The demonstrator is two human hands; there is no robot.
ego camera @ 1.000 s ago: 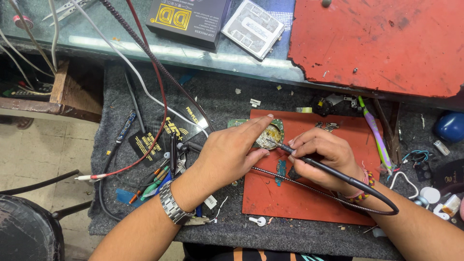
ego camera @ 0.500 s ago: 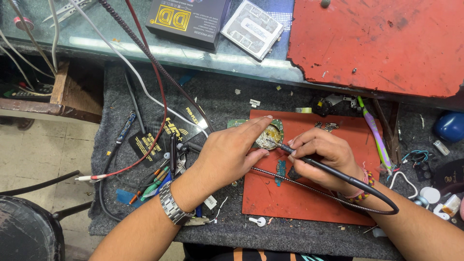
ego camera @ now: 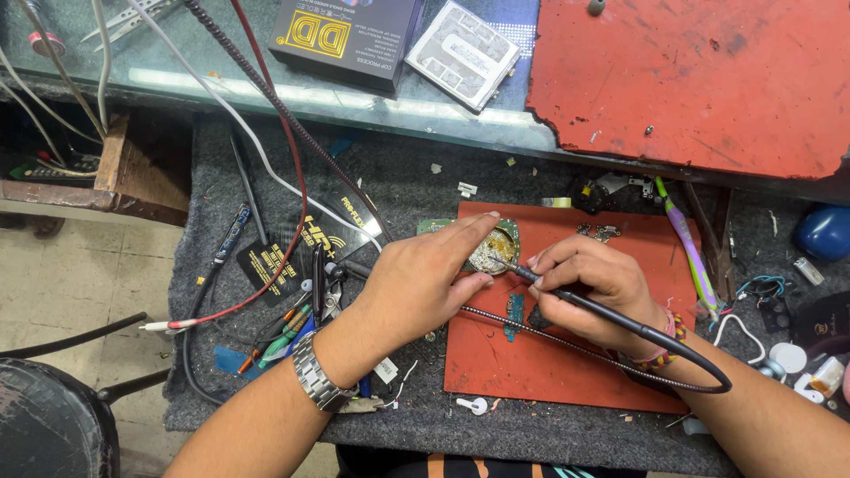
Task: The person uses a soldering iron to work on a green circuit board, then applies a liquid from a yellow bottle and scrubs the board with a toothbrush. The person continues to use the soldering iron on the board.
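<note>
On the red mat (ego camera: 567,372), seen from the head camera, a small round circuit board (ego camera: 492,250) lay near the upper left corner. The left hand (ego camera: 423,285) pinned it with narrow, flattened fingers. The right hand (ego camera: 589,288) gripped a black soldering iron (ego camera: 611,320), tip touching the board.

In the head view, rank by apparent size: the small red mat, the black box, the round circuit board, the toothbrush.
1. small red mat
2. black box
3. toothbrush
4. round circuit board, partly hidden by the left hand
</note>
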